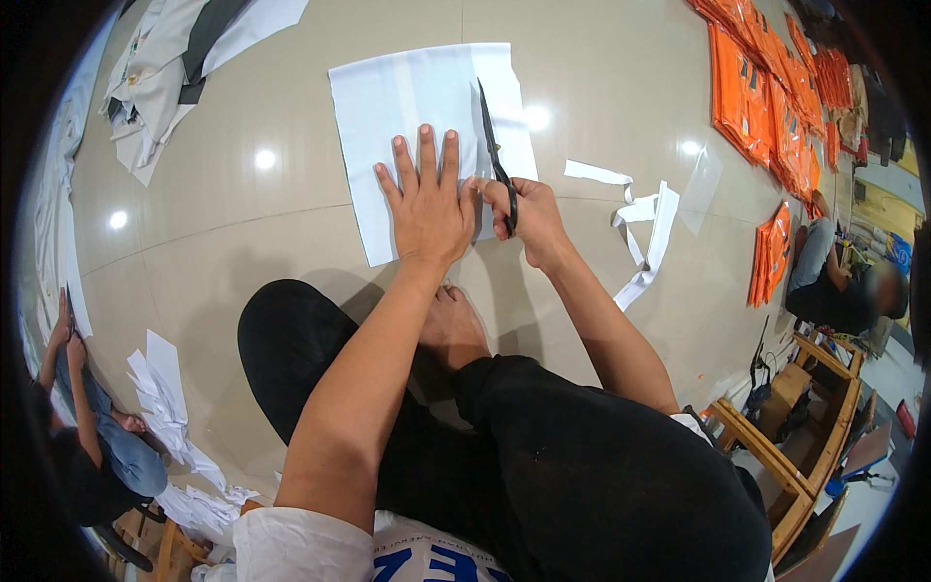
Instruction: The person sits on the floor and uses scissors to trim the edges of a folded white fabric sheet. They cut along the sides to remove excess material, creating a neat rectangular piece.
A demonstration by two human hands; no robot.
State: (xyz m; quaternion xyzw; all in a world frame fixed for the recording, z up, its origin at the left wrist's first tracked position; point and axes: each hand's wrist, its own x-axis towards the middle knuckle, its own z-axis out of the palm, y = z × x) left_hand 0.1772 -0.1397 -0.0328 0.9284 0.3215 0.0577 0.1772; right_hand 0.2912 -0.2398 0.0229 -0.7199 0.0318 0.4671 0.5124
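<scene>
A roughly rectangular piece of white fabric lies on the tiled floor in front of me, with a paler strip running down it. My left hand presses flat on its near half, fingers spread. Black-handled scissors are gripped in my right hand, just right of the left thumb. Their blades point away from me over the right part of the fabric and look closed or nearly so. Whether the lower blade lies under the cloth I cannot tell.
Narrow white offcuts lie to the right, beside a clear plastic piece. Orange packaged garments are stacked at the far right. A garment pile lies far left. Co-workers sit at the left and right; a wooden frame stands near right.
</scene>
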